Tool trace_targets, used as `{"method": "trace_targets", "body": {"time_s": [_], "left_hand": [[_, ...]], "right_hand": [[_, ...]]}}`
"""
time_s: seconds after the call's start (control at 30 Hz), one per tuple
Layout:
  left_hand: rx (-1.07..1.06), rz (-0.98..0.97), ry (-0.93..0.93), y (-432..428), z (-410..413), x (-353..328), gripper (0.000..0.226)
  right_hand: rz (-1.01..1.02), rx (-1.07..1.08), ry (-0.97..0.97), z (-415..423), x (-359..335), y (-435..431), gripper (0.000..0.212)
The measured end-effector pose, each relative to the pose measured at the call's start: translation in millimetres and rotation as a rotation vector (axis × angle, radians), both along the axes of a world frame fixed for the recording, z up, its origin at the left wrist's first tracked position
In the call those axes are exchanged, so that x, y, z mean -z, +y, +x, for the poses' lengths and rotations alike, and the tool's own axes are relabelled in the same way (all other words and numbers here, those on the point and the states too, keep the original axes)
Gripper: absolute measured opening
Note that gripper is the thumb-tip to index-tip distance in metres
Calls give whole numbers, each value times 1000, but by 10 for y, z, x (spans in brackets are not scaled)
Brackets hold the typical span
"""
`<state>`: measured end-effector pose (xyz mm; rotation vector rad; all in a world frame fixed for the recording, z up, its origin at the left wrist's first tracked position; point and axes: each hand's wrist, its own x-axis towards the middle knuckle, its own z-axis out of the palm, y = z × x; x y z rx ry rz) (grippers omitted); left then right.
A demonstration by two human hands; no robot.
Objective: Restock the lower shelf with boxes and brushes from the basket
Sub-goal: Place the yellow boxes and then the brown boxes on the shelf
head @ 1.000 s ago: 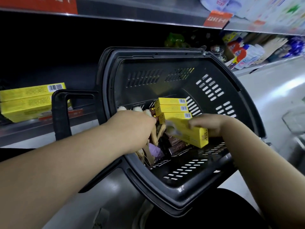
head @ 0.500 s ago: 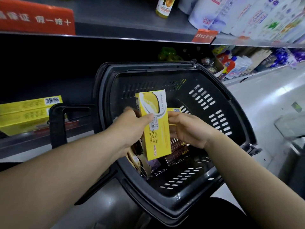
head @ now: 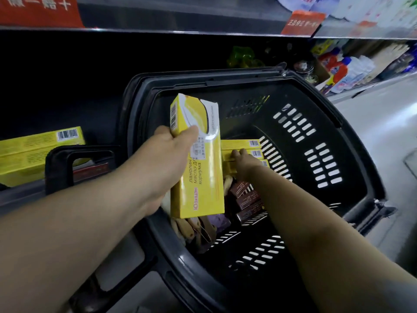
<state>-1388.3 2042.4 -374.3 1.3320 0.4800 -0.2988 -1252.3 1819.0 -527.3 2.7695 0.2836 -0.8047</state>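
My left hand (head: 168, 159) grips a tall yellow box (head: 199, 177) upright above the black basket (head: 316, 199). My right hand (head: 242, 163) reaches down into the basket and its fingers touch a stack of yellow boxes (head: 241, 144) lying there; whether they grip one I cannot tell. Wooden brushes (head: 187, 229) and small brown boxes (head: 247, 197) lie at the basket's bottom. On the lower shelf (head: 20, 197) to the left sit stacked yellow boxes (head: 33, 150).
The basket's black handle (head: 61, 168) stands up at the left, in front of the lower shelf. The upper shelf edge (head: 180, 32) carries red price tags. Bottles (head: 343, 68) fill the shelf at the far right, beside the grey floor (head: 383, 123).
My left hand has taken over the yellow box alone and raised it a little leftward. My right hand let go of it and went down to the stacked yellow boxes in the basket.
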Motion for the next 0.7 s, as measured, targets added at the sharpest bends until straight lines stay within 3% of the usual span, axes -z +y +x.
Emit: {"method": "trace_targets", "body": {"time_s": [0.1,0.3,0.37,0.47,0.63,0.7], "left_hand": [[25,0,-4,31,-11,2,32],[34,-18,23,54,-26,-52,36],[30,-52,48,44,-38,-81,35],[-8,-93,66,54,-53,-133,34],[-107,-29,27,130,-98,-234,33],[-124,-38,18,167,-136,-274,31]], "right_hand": [[-46,-176,-180,-74,153,13,49],[-81,-231,-120,-14,39,-4,56],[76,-100,-129,20,-208,44,53],[473,209,-138,60,-864,104,39],[1166,609,186,-338,-1917,204,20],[1272,783,261,-544,-2105,263,34]]}}
